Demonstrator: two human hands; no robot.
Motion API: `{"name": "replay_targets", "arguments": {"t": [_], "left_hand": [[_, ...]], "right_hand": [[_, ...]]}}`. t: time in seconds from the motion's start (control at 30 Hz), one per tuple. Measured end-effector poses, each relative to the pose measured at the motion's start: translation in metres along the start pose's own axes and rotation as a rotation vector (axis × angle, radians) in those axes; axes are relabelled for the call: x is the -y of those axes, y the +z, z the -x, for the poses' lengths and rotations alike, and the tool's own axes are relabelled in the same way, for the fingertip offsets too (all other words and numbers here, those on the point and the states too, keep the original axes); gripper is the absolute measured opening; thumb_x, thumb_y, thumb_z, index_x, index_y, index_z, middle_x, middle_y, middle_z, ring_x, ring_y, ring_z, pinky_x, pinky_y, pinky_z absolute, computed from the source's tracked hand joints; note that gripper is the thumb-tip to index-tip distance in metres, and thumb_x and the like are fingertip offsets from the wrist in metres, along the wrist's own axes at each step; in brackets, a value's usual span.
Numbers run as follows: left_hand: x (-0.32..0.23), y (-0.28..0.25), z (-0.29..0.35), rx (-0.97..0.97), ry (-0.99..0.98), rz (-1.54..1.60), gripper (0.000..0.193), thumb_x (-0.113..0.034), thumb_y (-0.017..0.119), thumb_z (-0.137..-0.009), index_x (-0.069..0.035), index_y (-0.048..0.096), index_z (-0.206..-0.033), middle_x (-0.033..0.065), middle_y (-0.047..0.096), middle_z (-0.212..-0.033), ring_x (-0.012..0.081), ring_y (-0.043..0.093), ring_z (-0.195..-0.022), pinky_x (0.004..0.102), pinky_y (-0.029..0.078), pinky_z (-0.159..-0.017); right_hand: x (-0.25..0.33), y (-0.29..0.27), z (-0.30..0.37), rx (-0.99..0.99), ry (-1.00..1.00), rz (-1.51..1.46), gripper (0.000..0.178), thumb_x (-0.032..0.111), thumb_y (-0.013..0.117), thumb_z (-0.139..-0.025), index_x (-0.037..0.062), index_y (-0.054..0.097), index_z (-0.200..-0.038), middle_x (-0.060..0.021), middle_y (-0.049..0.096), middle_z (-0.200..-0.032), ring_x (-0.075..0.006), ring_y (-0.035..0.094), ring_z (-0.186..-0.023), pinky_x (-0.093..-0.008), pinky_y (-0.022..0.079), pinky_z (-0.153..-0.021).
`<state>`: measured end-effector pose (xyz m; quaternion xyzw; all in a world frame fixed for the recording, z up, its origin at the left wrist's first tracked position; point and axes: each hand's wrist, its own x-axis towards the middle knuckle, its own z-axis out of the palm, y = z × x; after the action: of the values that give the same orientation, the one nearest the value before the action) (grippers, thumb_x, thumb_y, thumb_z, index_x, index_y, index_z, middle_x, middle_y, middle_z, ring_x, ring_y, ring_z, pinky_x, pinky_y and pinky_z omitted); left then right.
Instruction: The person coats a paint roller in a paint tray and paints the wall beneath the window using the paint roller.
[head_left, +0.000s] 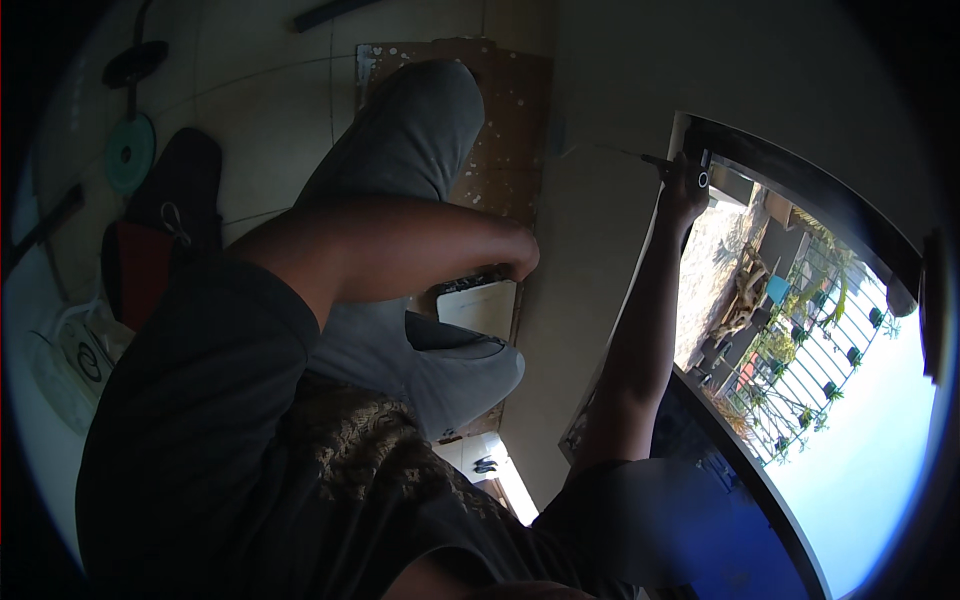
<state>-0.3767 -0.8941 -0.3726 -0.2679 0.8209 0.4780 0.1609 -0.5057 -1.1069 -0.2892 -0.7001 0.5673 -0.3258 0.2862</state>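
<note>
My left arm crosses in front of my bent knees, and my left hand point(524, 252) hangs beside the wall with its fingers hidden. Just below it lies a pale, flat, tray-like piece point(478, 308) with a dark edge; whether the hand touches it I cannot tell. Stretched out to the right, my right hand point(683, 192) is closed round a slim tool point(652, 159) with a dark handle and a thin shaft that points left. That hand is at the inner edge of the window frame point(790, 165), next to a small dark fitting with a pale ring point(704, 178).
A paint-spotted brown board point(510, 130) lies on the tiled floor point(260, 110) along the wall point(605, 80). At the left are a barbell with a green plate point(130, 153), a dark padded item point(180, 185) and a pale bag point(85, 345). Outside the window are railings and plants point(800, 370).
</note>
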Motion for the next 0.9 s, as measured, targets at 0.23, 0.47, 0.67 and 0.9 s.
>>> {"name": "replay_targets", "arguments": {"t": [0.23, 0.47, 0.67, 0.9], "left_hand": [[-0.021, -0.005, -0.002, -0.025, 0.029, 0.036, 0.037, -0.031, 0.064, -0.084, -0.006, 0.076, -0.109, 0.0161, 0.073, -0.111, 0.0332, 0.068, -0.106, 0.0456, 0.051, -0.093], [0.002, 0.005, -0.007, -0.023, -0.025, 0.051, 0.033, -0.030, 0.062, -0.083, -0.006, 0.078, -0.099, 0.0135, 0.075, -0.101, 0.0300, 0.071, -0.098, 0.0445, 0.054, -0.086], [0.000, 0.002, -0.003, -0.019, -0.060, 0.014, 0.034, -0.031, 0.059, -0.085, -0.005, 0.078, -0.095, 0.0144, 0.075, -0.097, 0.0316, 0.071, -0.096, 0.0448, 0.054, -0.085], [0.000, 0.022, -0.016, -0.061, -0.052, -0.047, 0.039, -0.032, 0.057, -0.086, -0.004, 0.075, -0.107, 0.0173, 0.072, -0.113, 0.0351, 0.067, -0.107, 0.0467, 0.052, -0.092]], "right_hand": [[-0.037, -0.001, 0.005, -0.034, 0.008, -0.036, 0.016, 0.013, 0.069, -0.093, 0.0000, 0.063, -0.088, -0.0085, 0.068, -0.073, -0.0140, 0.068, -0.065, -0.0270, 0.054, -0.060], [0.062, -0.072, 0.031, -0.009, -0.020, -0.089, 0.017, 0.014, 0.070, -0.094, -0.0030, 0.066, -0.097, -0.0096, 0.069, -0.082, -0.0139, 0.067, -0.073, -0.0268, 0.054, -0.063], [0.130, -0.156, 0.089, -0.118, -0.101, -0.013, 0.023, 0.016, 0.069, -0.095, -0.0047, 0.066, -0.104, -0.0106, 0.070, -0.085, -0.0142, 0.067, -0.072, -0.0282, 0.055, -0.068], [0.058, -0.094, 0.082, -0.095, -0.038, -0.046, 0.015, 0.013, 0.068, -0.095, -0.0018, 0.065, -0.098, -0.0075, 0.068, -0.083, -0.0129, 0.065, -0.073, -0.0270, 0.054, -0.068]]}}
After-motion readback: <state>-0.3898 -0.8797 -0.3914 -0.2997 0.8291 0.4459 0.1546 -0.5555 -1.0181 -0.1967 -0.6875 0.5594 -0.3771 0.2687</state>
